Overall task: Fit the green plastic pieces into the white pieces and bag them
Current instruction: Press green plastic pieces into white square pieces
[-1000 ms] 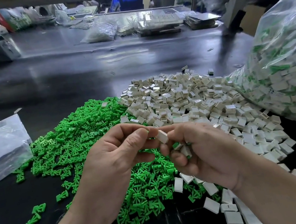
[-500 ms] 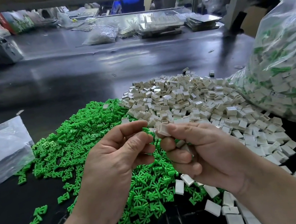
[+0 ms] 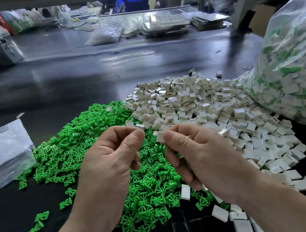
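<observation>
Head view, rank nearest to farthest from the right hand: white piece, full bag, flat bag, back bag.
1. white piece: pinched in the right hand itself.
2. full bag: to its right.
3. flat bag: far left, past the left hand.
4. back bag: far back.

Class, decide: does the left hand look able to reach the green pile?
Probably yes: the left hand hovers over the green pile, nothing between; the right hand pinches a white piece.

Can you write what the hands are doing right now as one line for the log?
step: fitting | right hand: pinches white piece | left hand: fingertips pinched, contents hidden | bag: holds white-and-green pieces
</observation>
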`<action>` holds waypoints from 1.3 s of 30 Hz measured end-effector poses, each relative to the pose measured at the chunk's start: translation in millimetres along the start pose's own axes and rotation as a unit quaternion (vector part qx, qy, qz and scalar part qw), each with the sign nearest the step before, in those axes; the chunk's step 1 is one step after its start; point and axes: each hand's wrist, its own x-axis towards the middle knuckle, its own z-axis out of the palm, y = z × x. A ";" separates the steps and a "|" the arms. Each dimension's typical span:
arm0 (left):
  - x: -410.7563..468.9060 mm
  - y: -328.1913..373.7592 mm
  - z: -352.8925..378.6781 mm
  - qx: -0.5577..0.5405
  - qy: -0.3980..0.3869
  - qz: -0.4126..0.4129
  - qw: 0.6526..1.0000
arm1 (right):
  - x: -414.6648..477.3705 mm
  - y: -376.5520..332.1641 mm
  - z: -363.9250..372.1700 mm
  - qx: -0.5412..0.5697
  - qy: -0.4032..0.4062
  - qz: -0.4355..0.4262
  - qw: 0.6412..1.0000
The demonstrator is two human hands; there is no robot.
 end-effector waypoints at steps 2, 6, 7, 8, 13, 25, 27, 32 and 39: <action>0.5 1.4 1.1 -0.071 -0.022 -0.022 0.997 | -0.9 1.1 2.9 -0.025 0.001 -0.011 1.000; -1.1 1.5 4.3 -0.075 -0.043 -0.025 0.996 | -1.9 2.2 6.0 -0.037 0.005 -0.026 0.999; -1.6 1.4 4.3 -0.059 -0.041 -0.015 0.997 | -2.0 1.9 6.0 -0.039 0.006 -0.028 0.999; -2.4 1.3 4.5 -0.041 -0.038 -0.007 0.998 | -2.1 1.7 6.2 -0.042 0.008 -0.030 0.999; -6.1 5.8 4.5 0.036 -0.056 0.034 0.997 | -2.8 0.0 5.3 -0.068 0.030 -0.047 0.996; -6.0 14.3 5.8 -0.266 -0.239 -0.142 0.923 | -4.7 -0.5 -1.8 0.043 -0.059 -0.011 0.997; -6.1 14.9 6.6 -0.305 -0.254 -0.169 0.902 | -4.8 -1.8 -2.4 0.062 -0.068 0.001 0.996; -6.6 12.5 10.0 -0.312 -0.221 -0.188 0.905 | -6.5 -7.4 -4.0 0.041 -0.068 0.018 0.997; -13.0 14.4 19.8 -0.295 -0.184 -0.122 0.930 | -7.6 -11.9 0.4 0.089 -0.051 0.012 0.995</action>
